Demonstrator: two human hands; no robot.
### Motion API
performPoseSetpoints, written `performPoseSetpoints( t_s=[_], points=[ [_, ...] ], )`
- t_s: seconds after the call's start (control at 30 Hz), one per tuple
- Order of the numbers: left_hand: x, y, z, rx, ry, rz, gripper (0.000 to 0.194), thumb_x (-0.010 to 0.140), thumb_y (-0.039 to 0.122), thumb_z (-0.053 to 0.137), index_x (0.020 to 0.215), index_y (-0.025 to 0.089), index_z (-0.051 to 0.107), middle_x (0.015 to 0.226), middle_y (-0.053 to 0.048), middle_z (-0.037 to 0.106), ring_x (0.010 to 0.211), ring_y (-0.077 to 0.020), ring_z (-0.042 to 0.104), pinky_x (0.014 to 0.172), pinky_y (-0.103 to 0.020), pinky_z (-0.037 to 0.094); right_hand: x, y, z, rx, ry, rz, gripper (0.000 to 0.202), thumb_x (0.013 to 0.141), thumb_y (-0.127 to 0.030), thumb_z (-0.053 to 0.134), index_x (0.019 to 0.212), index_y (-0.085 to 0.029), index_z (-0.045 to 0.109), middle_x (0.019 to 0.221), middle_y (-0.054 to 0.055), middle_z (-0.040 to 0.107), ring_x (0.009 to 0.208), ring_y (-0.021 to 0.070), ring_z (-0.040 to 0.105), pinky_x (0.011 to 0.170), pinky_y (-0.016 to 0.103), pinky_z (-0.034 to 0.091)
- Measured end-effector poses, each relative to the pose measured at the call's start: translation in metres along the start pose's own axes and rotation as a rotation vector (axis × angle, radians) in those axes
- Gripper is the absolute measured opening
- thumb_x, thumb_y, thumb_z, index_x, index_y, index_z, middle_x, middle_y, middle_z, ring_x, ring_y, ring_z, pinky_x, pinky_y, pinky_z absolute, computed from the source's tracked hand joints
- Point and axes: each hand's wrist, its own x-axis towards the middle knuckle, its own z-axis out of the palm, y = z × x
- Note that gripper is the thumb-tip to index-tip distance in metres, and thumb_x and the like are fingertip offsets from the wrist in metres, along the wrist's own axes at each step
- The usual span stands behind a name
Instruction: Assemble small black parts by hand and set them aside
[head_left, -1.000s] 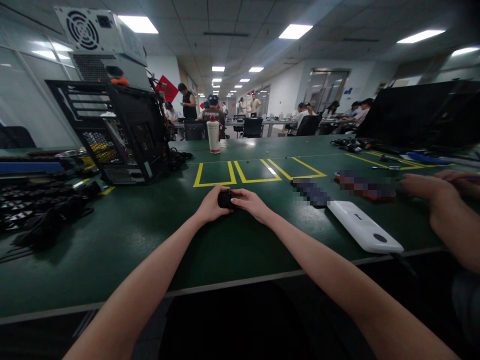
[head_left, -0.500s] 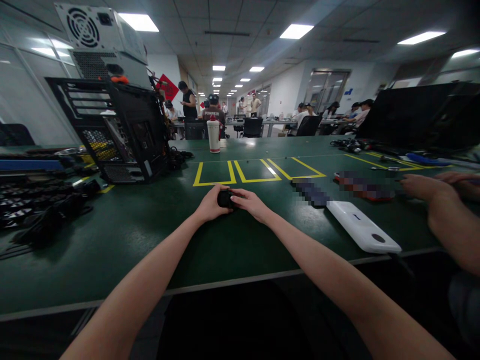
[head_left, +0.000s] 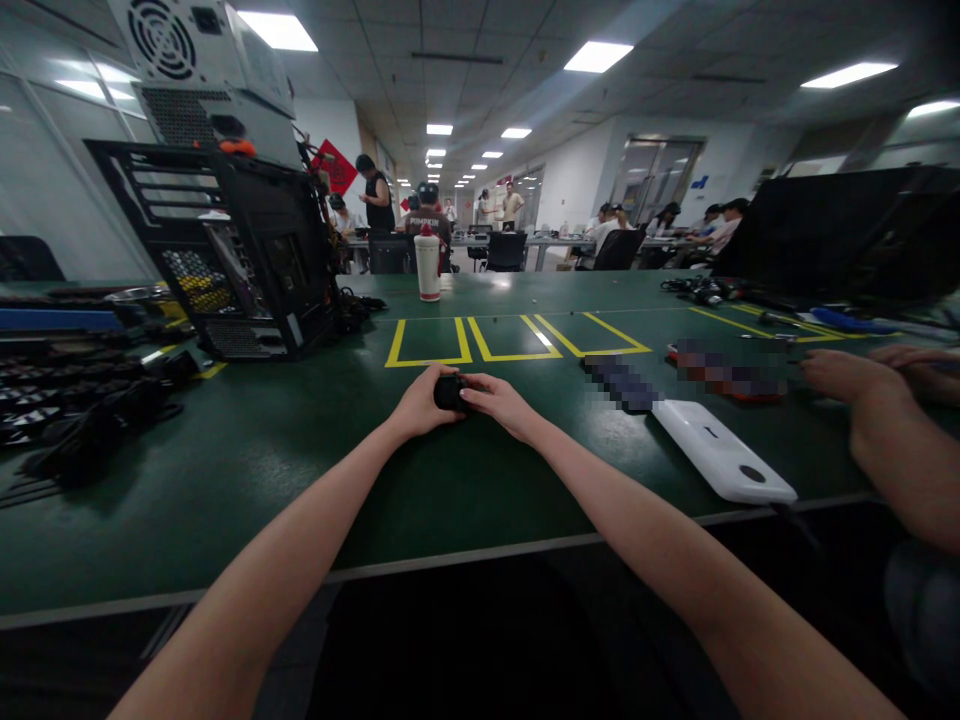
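Note:
A small, rounded black object (head_left: 448, 392) sits between my two hands just above or on the green table (head_left: 465, 490); its kind is too small and dark to make out. My left hand (head_left: 421, 405) is curled around its left side. From the right, my right hand (head_left: 496, 403) grips it, with the thumb on its near face. Beyond the hands, yellow tape outlines (head_left: 427, 362) mark the tabletop. To the right lie a white phone-shaped device (head_left: 709, 445) and a blurred-out dark phone (head_left: 621, 383).
At left stand an open black computer case (head_left: 262, 270) with a power supply (head_left: 202, 50) on top and a heap of cables (head_left: 97, 420). A white cup (head_left: 427, 265) is farther back. Another person's hands (head_left: 855, 380) rest at right, near an orange-edged device (head_left: 724, 375) and dark monitors (head_left: 832, 225).
The camera view has shifted slightly. My hands stay closed around the black object, with almost no visible movement.

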Motion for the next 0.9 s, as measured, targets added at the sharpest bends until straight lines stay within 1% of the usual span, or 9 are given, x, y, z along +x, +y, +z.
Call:
performPoseSetpoints(
  t_s=[0.1, 0.17, 0.3, 0.4, 0.5, 0.57, 0.67, 0.73, 0.9],
  points=[
    [0.0000, 0.0005, 0.0000, -0.005, 0.003, 0.000, 0.061, 0.053, 0.026, 0.070, 0.106, 0.019, 0.042, 0.106, -0.006, 0.053, 0.098, -0.0225, 0.052, 0.084, -0.037, 0.041, -0.0021, -0.0013, 0.0002, 0.008, -0.043, -0.076, 0.038, 0.059, -0.019, 0.067, 0.095, -0.020, 0.054, 0.100, 0.003, 0.055, 0.092, 0.0149, 0.053, 0.088, 0.036, 0.039],
    [0.0002, 0.0005, 0.0002, -0.005, 0.006, -0.006, 0.061, 0.053, 0.026, 0.070, 0.106, 0.018, 0.042, 0.106, -0.006, 0.053, 0.097, -0.0226, 0.052, 0.084, -0.037, 0.041, -0.0029, -0.0007, 0.0007, -0.005, -0.035, -0.111, 0.039, 0.057, -0.017, 0.069, 0.093, -0.020, 0.053, 0.097, 0.001, 0.056, 0.091, 0.0143, 0.053, 0.087, 0.035, 0.040],
    [0.0005, 0.0000, 0.0004, 0.007, 0.009, -0.006, 0.062, 0.052, 0.027, 0.071, 0.106, 0.018, 0.043, 0.105, -0.006, 0.052, 0.097, -0.0227, 0.052, 0.084, -0.038, 0.041, -0.0003, 0.0037, 0.0011, -0.051, 0.031, -0.097, 0.026, 0.065, -0.028, 0.063, 0.089, -0.020, 0.054, 0.090, 0.001, 0.057, 0.087, 0.0138, 0.053, 0.084, 0.035, 0.042],
    [-0.0001, 0.0004, -0.0004, 0.001, 0.005, 0.012, 0.061, 0.053, 0.027, 0.071, 0.106, 0.019, 0.042, 0.107, -0.006, 0.052, 0.098, -0.0223, 0.051, 0.085, -0.037, 0.041, 0.0035, 0.0070, 0.0001, -0.027, 0.053, -0.042, 0.030, 0.067, -0.030, 0.061, 0.095, -0.022, 0.054, 0.089, 0.001, 0.057, 0.084, 0.0142, 0.054, 0.082, 0.036, 0.043],
    [-0.0009, 0.0010, -0.0013, -0.003, 0.000, 0.018, 0.060, 0.053, 0.027, 0.070, 0.105, 0.019, 0.042, 0.107, -0.006, 0.051, 0.098, -0.0221, 0.051, 0.085, -0.037, 0.041, 0.0053, 0.0083, -0.0016, 0.016, 0.016, -0.003, 0.034, 0.066, -0.028, 0.063, 0.098, -0.020, 0.054, 0.096, 0.003, 0.058, 0.089, 0.0148, 0.054, 0.087, 0.037, 0.040],
    [-0.0012, 0.0012, -0.0015, -0.003, 0.002, 0.014, 0.060, 0.053, 0.027, 0.070, 0.105, 0.019, 0.042, 0.106, -0.006, 0.052, 0.098, -0.0220, 0.051, 0.085, -0.037, 0.041, 0.0044, 0.0079, -0.0027, 0.016, -0.013, -0.029, 0.035, 0.064, -0.025, 0.065, 0.096, -0.019, 0.055, 0.099, 0.003, 0.057, 0.091, 0.0147, 0.054, 0.089, 0.036, 0.039],
    [-0.0009, 0.0012, -0.0013, -0.007, 0.006, 0.009, 0.059, 0.053, 0.026, 0.070, 0.105, 0.019, 0.042, 0.106, -0.005, 0.052, 0.098, -0.0220, 0.051, 0.085, -0.037, 0.041, 0.0009, 0.0062, -0.0035, -0.010, -0.026, -0.090, 0.041, 0.057, -0.018, 0.069, 0.095, -0.020, 0.053, 0.095, 0.001, 0.056, 0.092, 0.0142, 0.053, 0.088, 0.035, 0.040],
    [-0.0004, 0.0012, -0.0011, -0.009, 0.006, 0.006, 0.059, 0.053, 0.026, 0.070, 0.105, 0.019, 0.042, 0.106, -0.005, 0.052, 0.098, -0.0223, 0.051, 0.085, -0.037, 0.041, -0.0012, 0.0049, -0.0032, -0.027, -0.028, -0.106, 0.043, 0.055, -0.016, 0.070, 0.094, -0.021, 0.052, 0.094, 0.001, 0.056, 0.092, 0.0141, 0.053, 0.087, 0.035, 0.041],
    [0.0002, 0.0028, -0.0017, -0.009, -0.002, 0.000, 0.061, 0.052, 0.027, 0.071, 0.106, 0.018, 0.042, 0.106, -0.006, 0.052, 0.098, -0.0226, 0.051, 0.086, -0.038, 0.040, -0.0013, 0.0043, -0.0007, -0.018, 0.020, -0.059, 0.028, 0.065, -0.031, 0.064, 0.090, -0.022, 0.053, 0.092, 0.001, 0.057, 0.089, 0.0148, 0.054, 0.081, 0.035, 0.044]
  ],
)
